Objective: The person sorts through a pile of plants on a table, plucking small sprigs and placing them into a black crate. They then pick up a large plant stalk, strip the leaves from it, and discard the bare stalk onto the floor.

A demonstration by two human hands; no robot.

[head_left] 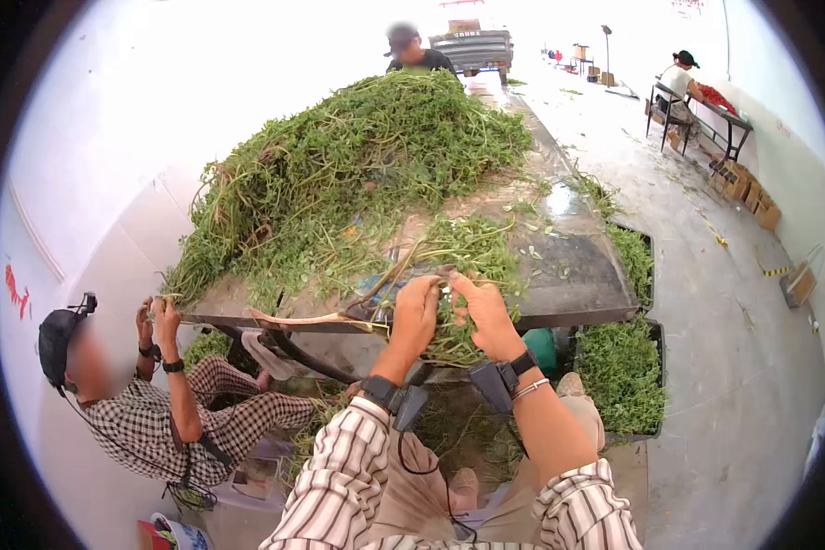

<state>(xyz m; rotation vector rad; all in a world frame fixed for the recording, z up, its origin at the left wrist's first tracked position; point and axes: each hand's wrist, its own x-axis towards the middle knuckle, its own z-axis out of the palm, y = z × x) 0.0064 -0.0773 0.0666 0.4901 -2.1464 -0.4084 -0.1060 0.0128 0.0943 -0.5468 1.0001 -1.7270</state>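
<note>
At the near edge of the table, my left hand (416, 313) is closed, its fingertips pinching leafy green stems. Close beside it, my right hand (484, 312) also pinches the stems, and the two sets of fingertips nearly meet. Some leafy sprigs (454, 344) hang below and between my hands, over the table edge. Just beyond my fingers lies a loose bunch of green plants (467, 240). Behind it rises a large heap of the same leafy plants (357, 156). Both my wrists carry dark strapped devices.
The long table (582, 266) has a dark front edge. Green-filled crates (621, 376) stand on the floor at its right. A co-worker (147, 403) sits at left, hands raised at the table; another person (417, 55) is behind the heap. A third sits at a far table (726, 108).
</note>
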